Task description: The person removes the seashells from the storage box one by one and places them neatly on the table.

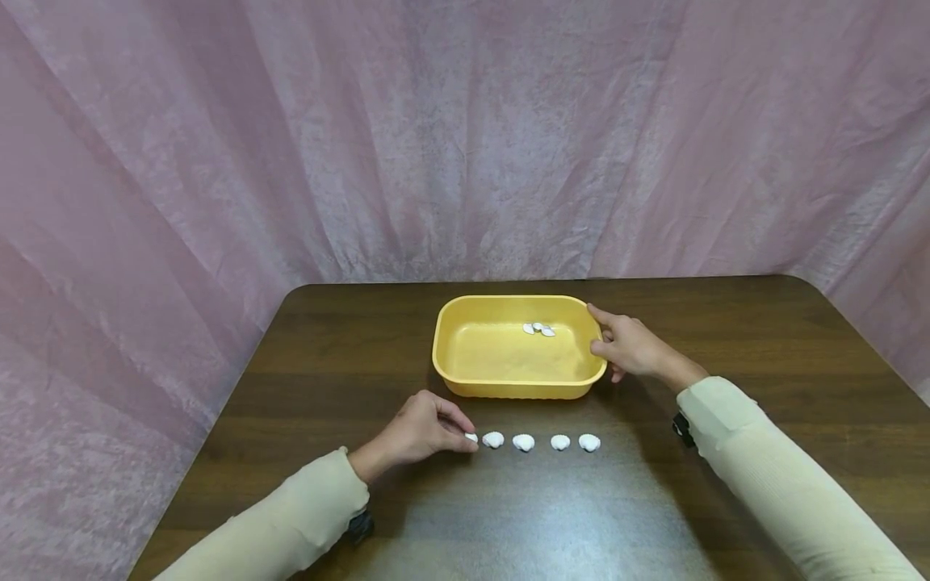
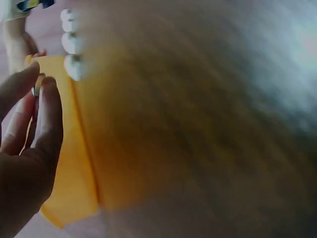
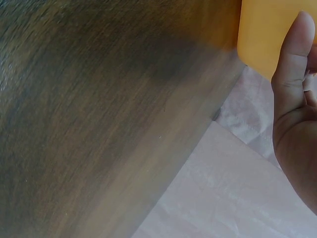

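Note:
Between thumb and fingertips, my left hand (image 1: 421, 428) pinches a small white seashell (image 1: 471, 438), held low at the left end of a row. More white scallop-like shells (image 1: 523, 442) lie spaced along that row to its right. In the left wrist view, a sliver of the pinched shell (image 2: 37, 89) shows between the fingertips. My right hand (image 1: 630, 345) grips the right end of a yellow plastic basin (image 1: 519, 389) behind the row. A few white shells (image 1: 538, 329) lie inside, toward the back right. In the right wrist view, the thumb (image 3: 297, 47) lies against the basin's wall.
Everything stands on a dark brown wooden table (image 1: 349, 339) with rounded far corners. A pinkish draped curtain (image 1: 465, 145) hangs right behind its far edge. The table's edge (image 3: 188, 158) also crosses the right wrist view.

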`<move>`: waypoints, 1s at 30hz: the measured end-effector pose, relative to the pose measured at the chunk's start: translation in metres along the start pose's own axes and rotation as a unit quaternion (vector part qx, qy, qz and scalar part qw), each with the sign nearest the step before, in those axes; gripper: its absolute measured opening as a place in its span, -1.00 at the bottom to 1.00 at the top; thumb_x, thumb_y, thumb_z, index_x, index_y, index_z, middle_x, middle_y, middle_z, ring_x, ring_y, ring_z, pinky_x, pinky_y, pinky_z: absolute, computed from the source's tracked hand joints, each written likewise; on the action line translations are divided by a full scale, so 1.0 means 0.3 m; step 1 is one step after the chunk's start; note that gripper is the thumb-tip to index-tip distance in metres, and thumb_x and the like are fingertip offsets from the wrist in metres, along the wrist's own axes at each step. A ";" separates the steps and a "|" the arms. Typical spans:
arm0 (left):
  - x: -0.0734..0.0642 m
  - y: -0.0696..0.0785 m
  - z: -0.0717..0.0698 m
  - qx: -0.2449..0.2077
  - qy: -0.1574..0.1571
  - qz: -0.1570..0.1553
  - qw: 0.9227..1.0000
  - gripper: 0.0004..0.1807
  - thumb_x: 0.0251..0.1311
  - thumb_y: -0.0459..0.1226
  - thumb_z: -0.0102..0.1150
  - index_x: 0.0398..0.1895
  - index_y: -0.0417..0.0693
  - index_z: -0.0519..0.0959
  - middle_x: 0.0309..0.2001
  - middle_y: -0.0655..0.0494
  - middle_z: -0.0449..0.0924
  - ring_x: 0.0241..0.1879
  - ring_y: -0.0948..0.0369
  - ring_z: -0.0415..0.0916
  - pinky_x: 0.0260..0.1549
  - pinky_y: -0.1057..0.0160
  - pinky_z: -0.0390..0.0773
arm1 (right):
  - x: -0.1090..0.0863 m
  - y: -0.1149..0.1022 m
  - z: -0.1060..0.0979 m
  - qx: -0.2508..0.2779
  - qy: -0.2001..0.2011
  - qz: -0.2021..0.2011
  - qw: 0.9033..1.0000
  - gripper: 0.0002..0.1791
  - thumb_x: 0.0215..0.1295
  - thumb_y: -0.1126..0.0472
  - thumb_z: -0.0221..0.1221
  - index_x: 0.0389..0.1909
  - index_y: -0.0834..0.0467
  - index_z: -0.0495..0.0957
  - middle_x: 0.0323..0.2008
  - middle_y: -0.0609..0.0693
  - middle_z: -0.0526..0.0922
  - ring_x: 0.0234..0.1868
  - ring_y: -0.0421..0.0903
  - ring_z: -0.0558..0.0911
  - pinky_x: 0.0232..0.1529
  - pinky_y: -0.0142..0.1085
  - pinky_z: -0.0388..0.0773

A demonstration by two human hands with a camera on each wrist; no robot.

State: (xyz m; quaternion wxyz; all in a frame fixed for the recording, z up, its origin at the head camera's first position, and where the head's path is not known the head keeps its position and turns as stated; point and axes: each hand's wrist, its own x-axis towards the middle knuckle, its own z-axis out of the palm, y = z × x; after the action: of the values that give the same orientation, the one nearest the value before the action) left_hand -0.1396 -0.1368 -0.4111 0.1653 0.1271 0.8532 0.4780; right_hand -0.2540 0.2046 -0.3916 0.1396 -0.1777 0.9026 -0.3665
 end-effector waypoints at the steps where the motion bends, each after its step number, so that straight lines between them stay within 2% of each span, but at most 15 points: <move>1: 0.002 -0.004 0.002 0.020 0.006 0.000 1.000 -0.87 -0.07 -0.31 0.59 -0.47 -0.09 0.76 -0.48 0.20 0.71 -0.45 0.35 0.61 -0.42 0.39 0.55 | 0.001 0.001 0.000 0.001 0.000 0.000 1.000 -0.15 0.25 0.36 0.03 0.54 0.37 -0.08 -0.68 0.00 0.45 -0.75 -0.12 0.49 -0.58 -0.06 0.65; 6: 0.013 -0.017 0.006 0.090 0.028 0.022 0.995 -0.84 -0.13 -0.30 0.63 -0.55 -0.01 0.74 -0.54 0.30 0.64 -0.52 0.38 0.49 -0.48 0.39 0.49 | 0.001 0.003 0.002 0.001 -0.001 -0.002 1.000 -0.15 0.26 0.36 0.04 0.54 0.37 -0.08 -0.67 0.00 0.46 -0.75 -0.11 0.49 -0.58 -0.07 0.65; 12: 0.029 -0.026 0.010 0.126 0.019 0.042 0.991 -0.79 -0.16 -0.36 0.63 -0.59 -0.04 0.68 -0.61 0.28 0.59 -0.58 0.39 0.47 -0.53 0.40 0.49 | 0.001 0.006 0.000 -0.001 -0.001 -0.001 1.000 -0.15 0.27 0.35 0.04 0.54 0.36 -0.08 -0.68 0.01 0.45 -0.75 -0.09 0.50 -0.58 -0.08 0.65; 18: 0.040 -0.033 0.011 0.144 0.006 0.048 0.988 -0.77 -0.16 -0.37 0.63 -0.57 -0.04 0.67 -0.62 0.30 0.55 -0.58 0.40 0.44 -0.54 0.40 0.48 | 0.005 0.008 -0.002 0.001 0.003 -0.001 1.000 -0.15 0.26 0.36 0.03 0.55 0.35 -0.08 -0.69 0.00 0.44 -0.75 -0.10 0.50 -0.59 -0.09 0.64; 30: 0.033 -0.030 -0.003 0.149 -0.016 0.056 0.987 -0.88 -0.06 -0.42 0.55 -0.50 -0.07 0.76 -0.53 0.29 0.66 -0.54 0.43 0.51 -0.50 0.42 0.52 | 0.004 0.012 0.003 0.007 0.004 -0.004 1.000 -0.15 0.27 0.36 0.03 0.55 0.36 -0.08 -0.69 -0.01 0.45 -0.74 -0.11 0.49 -0.59 -0.07 0.65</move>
State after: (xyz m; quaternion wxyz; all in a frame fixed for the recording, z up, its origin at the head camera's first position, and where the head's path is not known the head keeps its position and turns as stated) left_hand -0.1497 -0.1384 -0.4200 0.1313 0.2053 0.9038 0.3518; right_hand -0.2555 0.2060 -0.3951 0.1358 -0.1793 0.8998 -0.3738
